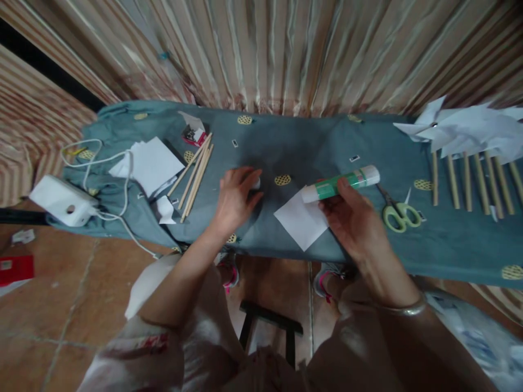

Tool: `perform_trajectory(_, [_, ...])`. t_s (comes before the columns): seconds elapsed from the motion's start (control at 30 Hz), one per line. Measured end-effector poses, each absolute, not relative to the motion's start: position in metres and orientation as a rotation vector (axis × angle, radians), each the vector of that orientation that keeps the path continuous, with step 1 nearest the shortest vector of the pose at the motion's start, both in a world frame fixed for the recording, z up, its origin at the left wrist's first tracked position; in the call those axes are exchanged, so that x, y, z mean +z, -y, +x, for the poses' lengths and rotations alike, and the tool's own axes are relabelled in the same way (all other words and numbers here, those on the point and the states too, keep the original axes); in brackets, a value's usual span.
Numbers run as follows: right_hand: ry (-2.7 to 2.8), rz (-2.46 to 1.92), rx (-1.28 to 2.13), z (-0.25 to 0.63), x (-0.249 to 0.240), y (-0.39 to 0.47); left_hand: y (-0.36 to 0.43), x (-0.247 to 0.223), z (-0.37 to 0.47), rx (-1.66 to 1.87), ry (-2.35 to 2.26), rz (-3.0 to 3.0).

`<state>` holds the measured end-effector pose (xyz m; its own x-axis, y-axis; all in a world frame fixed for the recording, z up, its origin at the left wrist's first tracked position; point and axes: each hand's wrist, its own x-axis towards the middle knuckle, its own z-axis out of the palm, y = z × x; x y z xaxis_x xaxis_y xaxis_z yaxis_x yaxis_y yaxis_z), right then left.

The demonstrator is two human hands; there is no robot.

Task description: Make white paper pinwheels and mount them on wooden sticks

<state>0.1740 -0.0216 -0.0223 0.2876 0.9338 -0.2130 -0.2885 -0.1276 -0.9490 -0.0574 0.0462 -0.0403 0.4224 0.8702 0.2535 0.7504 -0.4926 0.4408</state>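
My right hand (353,220) is closed around a green and white glue stick (333,186), which it holds tilted above the cloth. Beneath the glue stick's left end lies a white square of paper (303,220), partly covered by the hand. My left hand (237,198) is over the middle of the cloth, with fingers and thumb curled round a small whitish cap (256,183), mostly hidden. Just right of my right hand rest green-handled scissors (399,213).
Several white paper pinwheels (478,130) on sticks lie at the right. Leftward are loose wooden sticks (198,179), a small red box (194,133), stacked white paper (153,163) and a white power strip (65,200) with a cable. A dark stool (272,317) stands below the cloth-covered surface (302,147).
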Motion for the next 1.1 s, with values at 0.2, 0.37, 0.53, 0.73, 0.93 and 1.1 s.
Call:
perform_trajectory(0.2, [0.493,-1.224,1.233,0.162,-0.015,0.016,-0.045,-0.034,-0.05,0.839,-1.37,1.979])
perform_trajectory(0.37, [0.36,-1.134,1.279,0.162,-0.011,0.016,-0.027,-0.03,-0.031,0.948,-1.022,1.184])
perform_trajectory(0.53, [0.431,-1.077,1.305,0.163,-0.016,0.018,-0.017,-0.028,-0.019,0.939,-0.899,0.86])
perform_trajectory(0.73, [0.342,-1.098,1.327,0.161,-0.014,0.02,-0.016,-0.025,-0.016,0.944,-0.853,0.809])
perform_trajectory(0.93, [0.361,-1.116,1.331,0.159,-0.013,0.021,-0.015,-0.021,-0.015,0.942,-0.821,0.786])
perform_trajectory(1.1, [0.403,-1.137,1.336,0.158,-0.013,0.022,-0.015,-0.023,-0.015,0.951,-0.817,0.803])
